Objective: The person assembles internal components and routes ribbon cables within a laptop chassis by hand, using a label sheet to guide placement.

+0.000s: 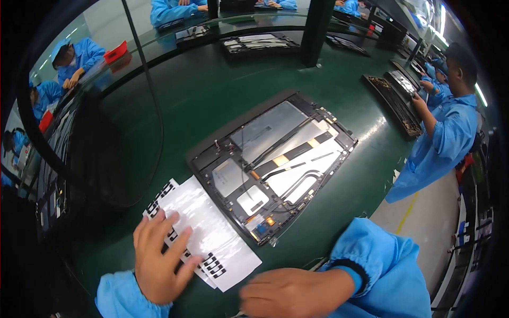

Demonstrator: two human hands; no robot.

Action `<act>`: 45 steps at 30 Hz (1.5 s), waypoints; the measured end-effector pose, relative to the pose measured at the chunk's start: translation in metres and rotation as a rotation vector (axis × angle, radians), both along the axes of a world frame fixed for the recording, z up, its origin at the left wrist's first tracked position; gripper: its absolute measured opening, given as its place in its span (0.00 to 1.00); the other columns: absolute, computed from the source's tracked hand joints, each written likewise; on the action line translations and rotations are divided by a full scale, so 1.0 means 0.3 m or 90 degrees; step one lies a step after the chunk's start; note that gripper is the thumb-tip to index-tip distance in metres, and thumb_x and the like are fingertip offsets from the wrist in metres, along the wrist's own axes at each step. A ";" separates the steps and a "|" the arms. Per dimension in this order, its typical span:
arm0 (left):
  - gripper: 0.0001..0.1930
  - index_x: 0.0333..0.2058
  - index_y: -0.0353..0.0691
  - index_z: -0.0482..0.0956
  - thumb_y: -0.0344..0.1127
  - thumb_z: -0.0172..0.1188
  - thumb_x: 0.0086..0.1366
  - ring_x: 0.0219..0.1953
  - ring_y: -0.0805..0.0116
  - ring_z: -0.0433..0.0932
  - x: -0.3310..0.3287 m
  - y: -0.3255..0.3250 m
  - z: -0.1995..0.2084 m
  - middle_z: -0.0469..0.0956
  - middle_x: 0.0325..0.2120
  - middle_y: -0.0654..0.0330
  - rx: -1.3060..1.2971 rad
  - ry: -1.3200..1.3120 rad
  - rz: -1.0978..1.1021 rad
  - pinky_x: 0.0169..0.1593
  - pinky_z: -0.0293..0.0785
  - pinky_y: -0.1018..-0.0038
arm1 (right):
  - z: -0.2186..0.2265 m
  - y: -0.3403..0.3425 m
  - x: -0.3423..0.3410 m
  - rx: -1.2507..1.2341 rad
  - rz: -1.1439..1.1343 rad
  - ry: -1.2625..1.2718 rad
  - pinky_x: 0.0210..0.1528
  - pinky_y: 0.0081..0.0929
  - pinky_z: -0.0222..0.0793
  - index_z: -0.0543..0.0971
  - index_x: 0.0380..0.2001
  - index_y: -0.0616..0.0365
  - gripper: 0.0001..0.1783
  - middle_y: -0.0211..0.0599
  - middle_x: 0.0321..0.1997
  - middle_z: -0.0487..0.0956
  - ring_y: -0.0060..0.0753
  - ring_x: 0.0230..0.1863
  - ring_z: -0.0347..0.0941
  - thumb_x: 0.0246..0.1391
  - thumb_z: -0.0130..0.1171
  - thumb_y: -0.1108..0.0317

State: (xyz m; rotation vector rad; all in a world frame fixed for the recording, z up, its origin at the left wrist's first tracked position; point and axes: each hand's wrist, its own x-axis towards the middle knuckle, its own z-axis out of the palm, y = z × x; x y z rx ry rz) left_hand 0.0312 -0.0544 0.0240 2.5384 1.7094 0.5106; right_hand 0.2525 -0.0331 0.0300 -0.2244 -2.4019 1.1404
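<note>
My left hand (161,258) lies with its fingers spread over white sheets (209,228) that carry rows of small black strips. Beside those sheets rests an opened tablet (275,164), its inside facing up, with flat silver battery areas, dark cables and small boards showing. Its near corner touches or overlaps the sheets; I cannot tell which. Close to the front edge, my right hand (294,292) is curled closed and slightly blurred, apart from the tablet. Its fingertips are hidden under it, so whatever it holds does not show.
A green bench (201,106) spans the middle, with a dark post (317,34) at its far side. A black cable (154,95) hangs at left. A person in blue (450,122) stands at right near a long tray of parts (392,106). Racked devices (55,185) stand at far left.
</note>
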 end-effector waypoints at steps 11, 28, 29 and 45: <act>0.14 0.32 0.33 0.73 0.33 0.51 0.45 0.27 0.67 0.65 0.410 0.168 0.017 0.68 0.27 0.57 0.230 0.134 -0.318 0.31 0.61 0.75 | -0.009 0.011 0.238 -0.026 -0.005 0.037 0.27 0.34 0.62 0.69 0.22 0.64 0.06 0.43 0.23 0.66 0.45 0.24 0.64 0.45 0.52 0.71; 0.14 0.29 0.31 0.75 0.26 0.62 0.38 0.20 0.63 0.69 0.380 0.165 0.077 0.70 0.20 0.54 0.107 0.016 -0.239 0.21 0.63 0.71 | 0.015 0.192 0.357 -0.073 -0.263 0.038 0.23 0.23 0.63 0.72 0.20 0.63 0.06 0.39 0.22 0.71 0.34 0.23 0.69 0.34 0.58 0.80; 0.14 0.29 0.31 0.75 0.26 0.62 0.38 0.20 0.63 0.69 0.377 0.172 0.063 0.70 0.20 0.54 0.104 0.015 -0.240 0.21 0.63 0.71 | 0.003 0.196 0.355 -0.069 -0.261 0.041 0.23 0.23 0.63 0.72 0.20 0.63 0.06 0.39 0.22 0.71 0.34 0.23 0.69 0.34 0.58 0.80; 0.08 0.28 0.30 0.71 0.27 0.51 0.46 0.23 0.60 0.67 0.420 0.178 0.058 0.65 0.21 0.53 0.112 0.012 -0.225 0.28 0.66 0.71 | 0.000 0.222 0.361 -0.044 -0.312 0.054 0.23 0.23 0.63 0.72 0.20 0.63 0.06 0.38 0.21 0.71 0.34 0.23 0.69 0.33 0.57 0.80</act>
